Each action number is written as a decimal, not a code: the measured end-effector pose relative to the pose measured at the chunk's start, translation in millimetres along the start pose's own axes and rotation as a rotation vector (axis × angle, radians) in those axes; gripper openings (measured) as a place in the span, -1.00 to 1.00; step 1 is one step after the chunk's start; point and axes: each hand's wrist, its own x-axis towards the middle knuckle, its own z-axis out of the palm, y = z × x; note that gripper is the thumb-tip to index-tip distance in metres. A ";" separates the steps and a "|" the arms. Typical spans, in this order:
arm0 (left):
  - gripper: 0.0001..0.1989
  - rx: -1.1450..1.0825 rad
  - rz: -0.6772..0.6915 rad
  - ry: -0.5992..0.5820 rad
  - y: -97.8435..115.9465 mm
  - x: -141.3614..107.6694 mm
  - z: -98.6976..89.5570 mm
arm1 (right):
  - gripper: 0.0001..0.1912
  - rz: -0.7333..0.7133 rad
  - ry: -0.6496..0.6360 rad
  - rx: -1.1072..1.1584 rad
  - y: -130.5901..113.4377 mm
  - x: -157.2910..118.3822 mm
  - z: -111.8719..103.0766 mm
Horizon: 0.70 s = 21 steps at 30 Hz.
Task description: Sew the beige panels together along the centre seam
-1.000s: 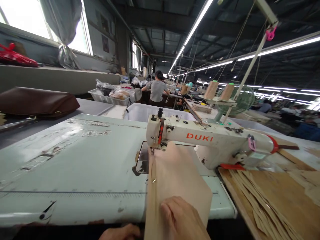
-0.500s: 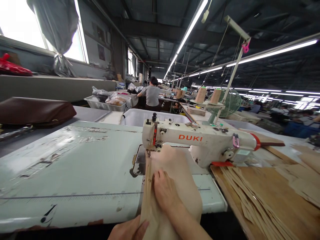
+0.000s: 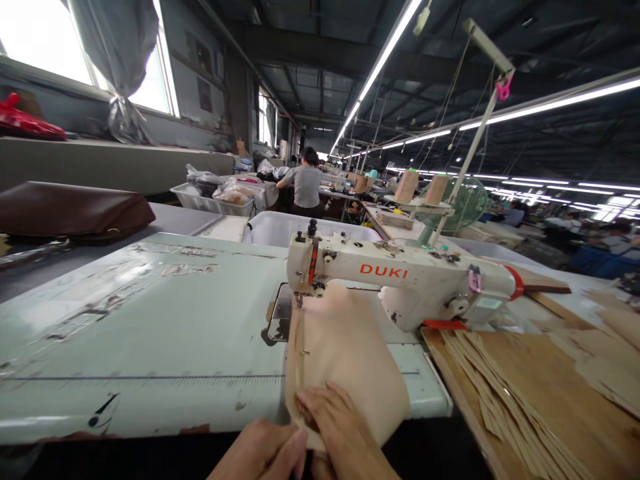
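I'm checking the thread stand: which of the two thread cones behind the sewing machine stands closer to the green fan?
The right-hand tan thread cone, which overlaps the round green fan behind it; the left tan thread cone stands farther from the fan.

head view | worn at head height, faces forward and down (close over sewing machine (image 3: pixel 400 280))

matt beige cloth (image 3: pixel 350 353), scuffed table (image 3: pixel 150 333)

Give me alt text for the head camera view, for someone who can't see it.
Two bare hands, left hand and right hand, press the near edge of a beige fabric piece that runs under the needle of a white DUKI sewing machine on a pale green table. Tan strips lie to the right.
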 end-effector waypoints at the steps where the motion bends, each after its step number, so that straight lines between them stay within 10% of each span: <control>1: -0.36 -0.040 -0.019 0.022 -5.3 -2.8 -6.4 | -0.49 0.043 0.040 0.056 -2.7 1.4 -4.4; 6: -0.27 -0.109 -0.302 0.198 -37.1 -17.1 -23.5 | -0.59 0.314 0.158 0.302 -14.8 6.6 -20.5; 17: -0.22 -0.541 -0.256 -0.004 -5.9 5.3 -6.1 | -0.71 0.124 0.228 0.319 -16.6 1.8 -15.5; 21: -0.31 -0.113 -0.201 0.208 -7.8 18.0 -30.4 | -0.62 -0.129 0.211 0.104 -13.1 -4.6 -7.8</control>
